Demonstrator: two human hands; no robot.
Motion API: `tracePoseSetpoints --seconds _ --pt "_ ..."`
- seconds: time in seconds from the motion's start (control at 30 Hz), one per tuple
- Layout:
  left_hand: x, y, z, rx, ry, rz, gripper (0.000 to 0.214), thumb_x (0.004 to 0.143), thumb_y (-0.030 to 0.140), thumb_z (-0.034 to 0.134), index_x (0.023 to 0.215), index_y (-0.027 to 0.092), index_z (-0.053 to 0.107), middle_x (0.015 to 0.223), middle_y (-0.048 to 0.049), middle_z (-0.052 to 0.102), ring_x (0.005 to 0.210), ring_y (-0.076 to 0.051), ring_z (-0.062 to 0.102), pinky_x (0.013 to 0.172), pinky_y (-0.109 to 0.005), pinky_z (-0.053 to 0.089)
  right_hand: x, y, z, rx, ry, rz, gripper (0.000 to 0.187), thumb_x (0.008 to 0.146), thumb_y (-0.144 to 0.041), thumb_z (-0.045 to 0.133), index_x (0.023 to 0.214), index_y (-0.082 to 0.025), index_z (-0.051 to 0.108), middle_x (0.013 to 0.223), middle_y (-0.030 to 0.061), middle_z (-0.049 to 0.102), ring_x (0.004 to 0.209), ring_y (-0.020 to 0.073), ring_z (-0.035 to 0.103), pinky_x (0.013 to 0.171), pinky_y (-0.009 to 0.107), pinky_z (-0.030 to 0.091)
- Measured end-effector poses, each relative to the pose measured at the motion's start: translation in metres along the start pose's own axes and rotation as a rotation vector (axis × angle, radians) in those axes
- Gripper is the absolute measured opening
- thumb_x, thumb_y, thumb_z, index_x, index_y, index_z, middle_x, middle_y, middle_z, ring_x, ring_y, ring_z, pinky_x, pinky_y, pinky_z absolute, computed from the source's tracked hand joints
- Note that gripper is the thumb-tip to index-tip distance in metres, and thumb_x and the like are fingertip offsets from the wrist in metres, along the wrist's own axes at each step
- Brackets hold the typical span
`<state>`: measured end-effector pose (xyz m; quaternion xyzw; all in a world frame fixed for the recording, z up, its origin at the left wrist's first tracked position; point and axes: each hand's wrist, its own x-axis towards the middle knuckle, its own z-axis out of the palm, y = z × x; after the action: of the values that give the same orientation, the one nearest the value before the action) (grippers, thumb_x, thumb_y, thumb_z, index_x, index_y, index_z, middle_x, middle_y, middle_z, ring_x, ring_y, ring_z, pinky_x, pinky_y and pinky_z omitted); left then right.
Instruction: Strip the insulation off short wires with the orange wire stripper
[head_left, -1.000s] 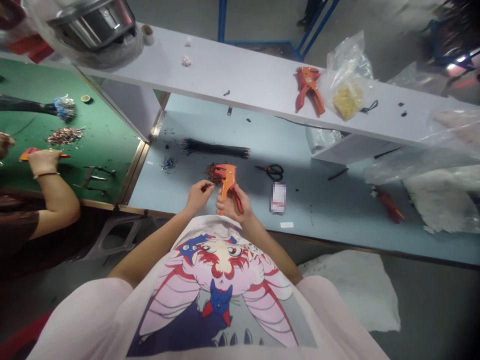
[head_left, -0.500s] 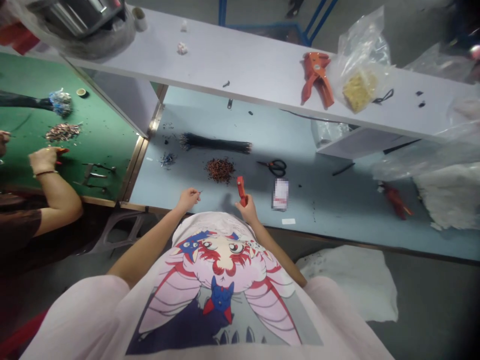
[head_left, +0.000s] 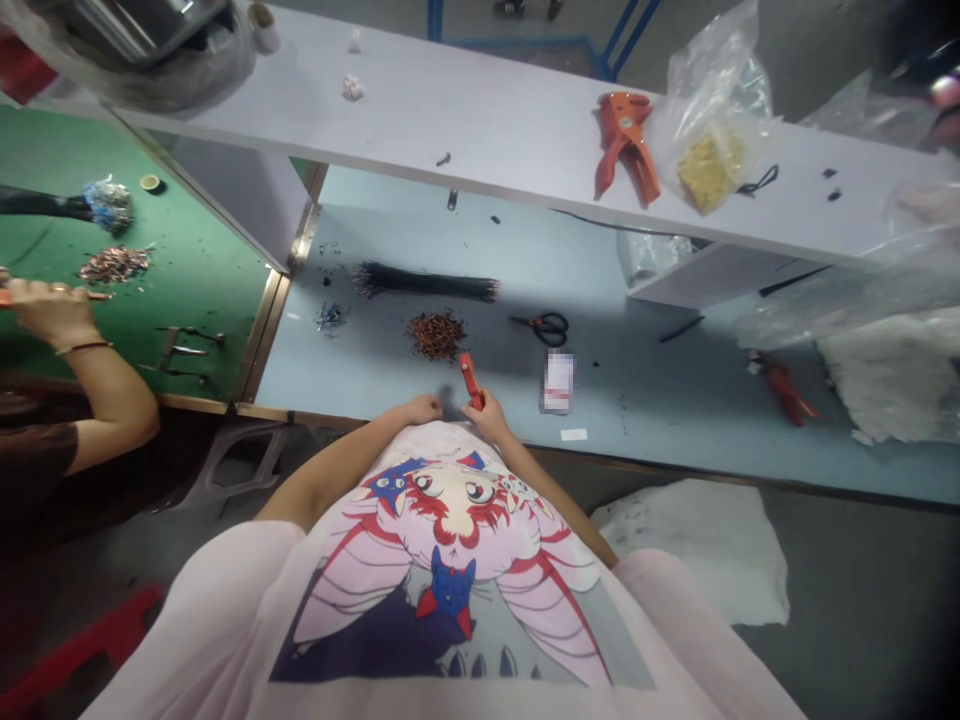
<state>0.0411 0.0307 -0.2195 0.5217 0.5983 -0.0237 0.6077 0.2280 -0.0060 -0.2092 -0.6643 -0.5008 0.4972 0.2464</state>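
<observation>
Two hands, left hand (head_left: 422,408) curled, grip unclear, right hand (head_left: 491,417) clenching one wire stripper (head_left: 470,380)

The wire stripper (head_left: 470,381) has an orange-red handle. The work surface (head_left: 360,385) is pale blue, and the adjoining mat (head_left: 202,250) is green. The bundled wires (head_left: 424,284) are black, and the wire clippings (head_left: 435,335) are copper-brown. The scissors (head_left: 551,329) have black finger loops. The shelf (head_left: 420,130) is white. The T-shirt (head_left: 232,600) is pale pink, printed with a red-haired cartoon figure and a blue cat (head_left: 448,590).
</observation>
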Motion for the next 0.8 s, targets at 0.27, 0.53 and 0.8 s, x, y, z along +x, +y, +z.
tracePoseSetpoints --seconds 0.27,0.53,0.8 --pt "0.018 0.024 -0.075 -0.039 0.267 0.107 0.030 0.088 0.034 0.050 0.113 0.017 0.054 0.117 -0.0087 0.055 0.100 -0.019 0.056 0.085 -0.040 0.049 -0.011 0.012 -0.019 -0.037 0.049 0.034 0.041 0.062 -0.043 0.061 0.093 -0.017 0.051 0.073 -0.0017 0.055 0.066 0.0152 0.049 0.067 0.029 0.039" --pt "0.000 -0.012 -0.038 -0.026 0.227 -0.001 0.034 0.087 0.034 0.052 0.115 0.015 0.053 0.114 -0.0085 0.056 0.097 -0.019 0.057 0.082 -0.040 0.050 -0.010 0.014 -0.008 -0.058 0.007 0.057 0.034 0.063 -0.040 0.062 0.086 -0.017 0.053 0.073 -0.0015 0.055 0.065 0.0145 0.047 0.065 0.027 0.037" --pt "-0.006 0.023 -0.076 -0.051 0.514 0.171 0.010 0.078 0.023 0.060 0.080 0.014 0.062 0.099 -0.0080 0.063 0.103 -0.020 0.055 0.088 -0.034 0.043 -0.012 -0.005 -0.005 -0.076 0.001 -0.017 0.019 0.057 -0.026 0.063 0.071 -0.019 0.052 0.063 -0.0026 0.052 0.060 0.0139 0.044 0.060 0.027 0.033"
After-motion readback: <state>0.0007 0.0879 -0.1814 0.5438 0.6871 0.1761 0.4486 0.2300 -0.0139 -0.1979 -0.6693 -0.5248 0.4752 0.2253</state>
